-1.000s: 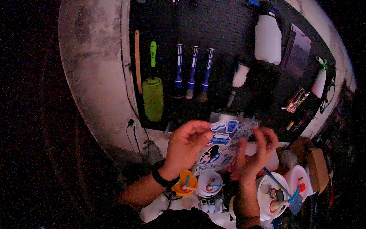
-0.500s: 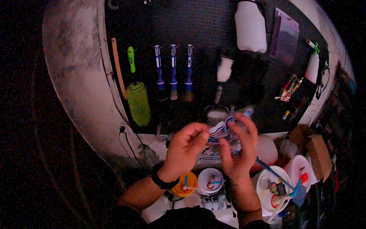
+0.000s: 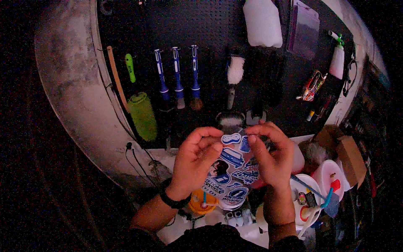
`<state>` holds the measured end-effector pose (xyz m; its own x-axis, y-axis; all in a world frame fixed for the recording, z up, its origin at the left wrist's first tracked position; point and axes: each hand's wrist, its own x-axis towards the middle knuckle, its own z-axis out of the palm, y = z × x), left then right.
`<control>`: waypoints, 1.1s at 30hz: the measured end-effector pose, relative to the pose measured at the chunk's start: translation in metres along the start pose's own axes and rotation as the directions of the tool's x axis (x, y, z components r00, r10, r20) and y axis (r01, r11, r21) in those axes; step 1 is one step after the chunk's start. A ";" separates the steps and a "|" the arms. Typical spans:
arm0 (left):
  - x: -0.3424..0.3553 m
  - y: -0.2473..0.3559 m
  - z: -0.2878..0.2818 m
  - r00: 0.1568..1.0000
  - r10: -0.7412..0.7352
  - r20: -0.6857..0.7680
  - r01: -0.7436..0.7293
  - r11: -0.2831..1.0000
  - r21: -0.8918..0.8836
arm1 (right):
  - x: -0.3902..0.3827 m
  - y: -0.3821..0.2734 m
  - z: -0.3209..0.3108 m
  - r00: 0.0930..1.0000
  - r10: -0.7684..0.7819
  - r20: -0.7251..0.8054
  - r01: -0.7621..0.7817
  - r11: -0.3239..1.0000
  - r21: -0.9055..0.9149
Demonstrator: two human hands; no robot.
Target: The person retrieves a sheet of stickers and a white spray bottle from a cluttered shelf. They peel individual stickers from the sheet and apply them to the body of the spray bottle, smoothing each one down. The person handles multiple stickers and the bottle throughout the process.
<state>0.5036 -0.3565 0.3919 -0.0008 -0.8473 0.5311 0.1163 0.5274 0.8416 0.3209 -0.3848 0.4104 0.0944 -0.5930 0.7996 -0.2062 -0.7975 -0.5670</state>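
A sheet of blue-and-white stickers (image 3: 231, 169) hangs spread out between my hands, its printed side toward me. Near its top are an oval sticker with small dots and a bucket-shaped one, with several more below. My left hand (image 3: 195, 161), with a black band on its wrist, has thumb and fingers closed on the sheet's upper left edge. At the upper right corner my right hand (image 3: 275, 157) pinches it between thumb and fingers. The sheet partly covers the buckets behind it.
Ahead stands a black pegboard (image 3: 201, 21) with blue-handled brushes (image 3: 177, 75), a green duster (image 3: 142, 116), a white-bristled brush (image 3: 236, 70) and a spray bottle (image 3: 337, 62). Below are an orange bucket (image 3: 197, 204), a white bucket (image 3: 310, 187) with a hose, and a cardboard box (image 3: 351, 161).
The sheet was bunched and tilted between my fingers; now it is opened out and hangs down facing me. My right hand has closed on its corner. The whole view has shifted slightly.
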 end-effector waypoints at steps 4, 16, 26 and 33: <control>0.004 0.007 -0.003 0.993 -0.033 0.111 0.028 0.998 0.048 | 0.001 0.001 0.001 0.999 0.027 0.032 -0.030 0.995 0.095; 0.005 0.008 -0.009 0.982 -0.081 0.173 0.072 0.996 0.059 | 0.000 0.009 0.008 0.959 0.219 0.178 -0.269 0.899 0.347; 0.002 0.009 -0.012 0.980 -0.082 0.180 0.080 0.997 0.016 | -0.005 0.018 0.012 0.923 0.280 0.264 -0.378 0.785 0.491; -0.001 0.005 -0.019 0.981 -0.086 0.172 0.057 0.985 0.163 | -0.009 0.009 0.015 0.927 0.300 0.224 -0.371 0.820 0.437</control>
<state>0.5235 -0.3540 0.3932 -0.1817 -0.8660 0.4659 -0.0478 0.4811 0.8754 0.3330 -0.3879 0.3953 0.2443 -0.8141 0.5269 0.2211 -0.4823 -0.8477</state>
